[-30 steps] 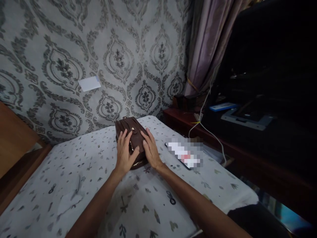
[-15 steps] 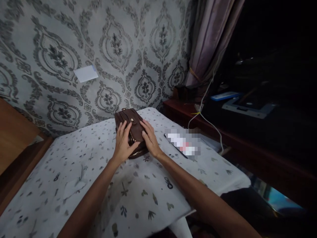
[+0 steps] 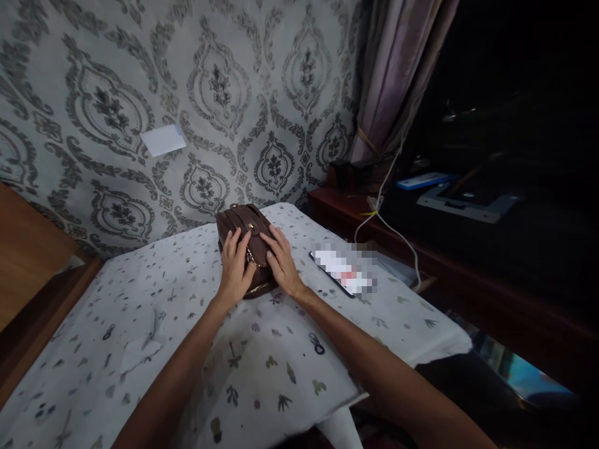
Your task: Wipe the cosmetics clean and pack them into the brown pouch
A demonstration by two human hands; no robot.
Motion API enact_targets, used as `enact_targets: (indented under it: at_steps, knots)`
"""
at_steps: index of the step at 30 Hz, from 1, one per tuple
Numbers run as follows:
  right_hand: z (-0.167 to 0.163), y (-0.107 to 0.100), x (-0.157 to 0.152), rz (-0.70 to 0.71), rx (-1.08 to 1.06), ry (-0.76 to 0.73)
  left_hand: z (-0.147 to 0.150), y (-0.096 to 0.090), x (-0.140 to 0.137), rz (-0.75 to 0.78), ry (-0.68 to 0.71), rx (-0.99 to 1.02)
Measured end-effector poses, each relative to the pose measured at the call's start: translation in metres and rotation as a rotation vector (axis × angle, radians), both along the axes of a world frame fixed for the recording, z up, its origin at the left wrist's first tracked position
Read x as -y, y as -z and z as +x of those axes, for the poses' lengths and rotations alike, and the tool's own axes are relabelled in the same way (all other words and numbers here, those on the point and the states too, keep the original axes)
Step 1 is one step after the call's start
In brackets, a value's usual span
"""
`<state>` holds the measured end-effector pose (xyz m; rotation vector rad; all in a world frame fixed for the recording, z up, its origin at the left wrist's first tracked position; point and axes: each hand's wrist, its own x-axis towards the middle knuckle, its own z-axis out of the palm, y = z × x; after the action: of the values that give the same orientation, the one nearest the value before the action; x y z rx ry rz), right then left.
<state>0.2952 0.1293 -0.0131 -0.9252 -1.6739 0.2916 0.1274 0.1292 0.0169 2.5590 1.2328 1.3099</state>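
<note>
A brown leather bag [image 3: 262, 274] with a metal button and a gold-coloured zip along its front lies on the patterned white tablecloth [image 3: 262, 362]. On its left side rests my left hand [image 3: 234, 271], fingers spread over the top and the thumb toward the middle. My right hand [image 3: 283, 262] lies against the right side, its fingers stretched over the upper edge. Both palms face the bag and cover parts of it. Neither hand's fingers wrap round anything that I can see.
Right of the bag lies a phone [image 3: 334, 274] with a blurred-out screen. A white cable [image 3: 390, 181] hangs beside the dark red furniture [image 3: 327, 202]. A wooden panel [image 3: 28, 255] borders the left side, and a papered wall [image 3: 219, 106] stands behind.
My left thumb has drawn in closer to its fingers. My right fingers have shifted slightly left across the bag, which stays in about the same place.
</note>
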Motion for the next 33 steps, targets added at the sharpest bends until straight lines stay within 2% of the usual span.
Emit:
enact_targets:
  at_steps: [6,15,22,28,33]
  knots:
    - [-0.003,0.003,0.000,0.026,0.047,0.026,-0.015,-0.004,0.002,-0.034,0.101,-0.038]
    - [-0.005,0.005,0.000,0.049,0.092,0.066,-0.010,0.001,-0.001,0.000,0.049,-0.013]
    - [-0.010,0.005,0.004,0.077,0.109,0.077,-0.013,0.000,0.002,-0.003,0.096,-0.011]
    - [-0.012,0.008,0.002,0.034,0.059,0.070,0.009,0.011,0.000,0.078,-0.070,0.109]
    - [-0.007,0.007,0.002,-0.025,-0.026,0.019,0.011,0.009,0.000,0.129,-0.080,0.052]
